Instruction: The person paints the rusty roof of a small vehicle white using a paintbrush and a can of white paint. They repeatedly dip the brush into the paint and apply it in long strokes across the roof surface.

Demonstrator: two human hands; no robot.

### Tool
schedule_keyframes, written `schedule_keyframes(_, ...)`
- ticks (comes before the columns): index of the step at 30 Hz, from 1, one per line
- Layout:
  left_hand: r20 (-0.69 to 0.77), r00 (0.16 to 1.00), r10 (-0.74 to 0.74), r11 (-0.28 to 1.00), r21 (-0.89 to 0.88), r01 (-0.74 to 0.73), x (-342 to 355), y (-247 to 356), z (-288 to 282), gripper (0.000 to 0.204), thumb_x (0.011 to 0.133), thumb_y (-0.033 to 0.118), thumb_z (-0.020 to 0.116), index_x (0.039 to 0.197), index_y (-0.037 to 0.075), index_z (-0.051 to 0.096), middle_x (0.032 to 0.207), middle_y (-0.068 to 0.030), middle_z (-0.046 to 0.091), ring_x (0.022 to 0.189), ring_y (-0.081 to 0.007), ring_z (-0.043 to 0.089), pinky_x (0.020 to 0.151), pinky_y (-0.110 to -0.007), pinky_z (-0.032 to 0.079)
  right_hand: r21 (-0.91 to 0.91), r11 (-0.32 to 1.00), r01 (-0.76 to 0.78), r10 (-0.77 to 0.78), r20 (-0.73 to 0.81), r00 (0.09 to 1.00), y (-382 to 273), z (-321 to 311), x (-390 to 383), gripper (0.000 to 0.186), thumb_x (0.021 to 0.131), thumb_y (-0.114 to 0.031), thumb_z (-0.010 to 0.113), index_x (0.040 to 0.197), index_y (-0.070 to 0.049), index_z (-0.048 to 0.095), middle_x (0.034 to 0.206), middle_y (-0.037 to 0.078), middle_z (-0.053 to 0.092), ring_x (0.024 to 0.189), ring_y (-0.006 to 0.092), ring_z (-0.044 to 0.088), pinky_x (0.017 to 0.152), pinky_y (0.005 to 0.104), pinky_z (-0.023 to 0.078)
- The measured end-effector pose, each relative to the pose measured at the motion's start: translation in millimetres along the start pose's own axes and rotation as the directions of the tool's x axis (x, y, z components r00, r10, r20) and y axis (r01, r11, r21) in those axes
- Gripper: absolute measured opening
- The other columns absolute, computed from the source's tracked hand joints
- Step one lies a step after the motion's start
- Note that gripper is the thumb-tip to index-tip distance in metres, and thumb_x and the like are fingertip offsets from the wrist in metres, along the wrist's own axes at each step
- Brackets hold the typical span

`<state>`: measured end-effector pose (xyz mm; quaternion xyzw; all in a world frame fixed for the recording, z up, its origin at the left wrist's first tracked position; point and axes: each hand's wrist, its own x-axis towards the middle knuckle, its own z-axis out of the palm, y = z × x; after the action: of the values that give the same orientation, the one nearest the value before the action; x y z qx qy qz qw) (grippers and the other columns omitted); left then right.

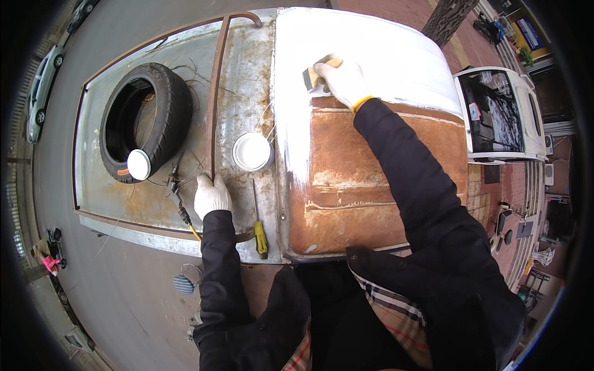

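My right hand (337, 80), in a white glove, is closed on a paint brush (311, 78) against the white-painted part (365, 43) of a metal roof, just above its rusty brown section (377, 161). My left hand (211, 196), also gloved, grips a rusty metal rail (213, 123). Beside it are an open can of white paint (252, 158) with a wire handle and a yellow-handled screwdriver (260, 241). A black tire (170, 111) lies on the stained sheet metal to the left, with a white round lid (138, 166) at it and a tool with a yellow cord (178, 204) nearby.
A paved street (80, 284) with a parked silver car (43, 93) runs along the left. At the right are a white vehicle (526, 117), a red-brick sidewalk (495, 179) and a tree trunk (448, 18). The roof edge crosses below my hands.
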<state>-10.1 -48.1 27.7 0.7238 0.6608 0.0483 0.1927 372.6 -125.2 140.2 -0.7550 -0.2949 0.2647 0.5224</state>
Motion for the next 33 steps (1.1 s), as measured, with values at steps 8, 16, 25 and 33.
schedule_keyframes(8,-0.001,1.000,0.005,0.999,-0.045,-0.005,-1.9,-0.4,-0.2,0.032,0.104,0.037,0.063,0.115,0.007,0.064,0.097,-0.0229,0.075,0.094,-0.0452,0.074,0.084,-0.052,0.057,-0.471,0.882,0.012,-0.174,-0.300,0.938,21.3,-136.0,-18.4,0.028,0.096,-0.024,0.067,0.102,0.001,0.078,0.082,0.012,0.076,0.073,0.0181,0.071,0.075,0.0321,0.057)
schedule_keyframes(16,0.023,1.000,0.000,0.997,-0.071,0.002,-1.7,1.5,-3.1,0.032,0.104,0.037,0.062,0.115,0.007,0.064,0.097,-0.0235,0.075,0.094,-0.0456,0.073,0.085,-0.052,0.057,-0.035,0.999,0.036,-0.039,-0.084,0.996,6.5,-14.2,-4.9,0.024,0.099,-0.021,0.068,0.105,0.001,0.076,0.086,0.011,0.074,0.069,0.0170,0.068,0.068,0.0311,0.056)
schedule_keyframes(25,0.004,1.000,-0.006,0.996,-0.087,0.006,-2.7,2.2,-1.2,0.031,0.104,0.037,0.062,0.113,0.007,0.063,0.097,-0.0239,0.075,0.092,-0.0463,0.074,0.083,-0.053,0.058,-0.261,0.964,0.051,-0.109,-0.213,0.971,-3.9,-59.6,-9.9,0.027,0.098,-0.021,0.067,0.105,0.003,0.076,0.085,0.011,0.076,0.069,0.0132,0.070,0.064,0.0274,0.055)
schedule_keyframes(33,-0.004,0.999,0.034,0.999,-0.007,-0.034,2.2,-1.8,0.3,0.037,0.103,0.038,0.064,0.117,0.004,0.064,0.102,-0.0245,0.077,0.093,-0.0459,0.075,0.082,-0.053,0.057,-0.234,0.962,0.137,-0.169,-0.122,0.978,31.2,0.6,-0.5,0.025,0.095,-0.025,0.072,0.107,-0.004,0.078,0.091,0.016,0.076,0.084,0.0298,0.074,0.084,0.0380,0.057)
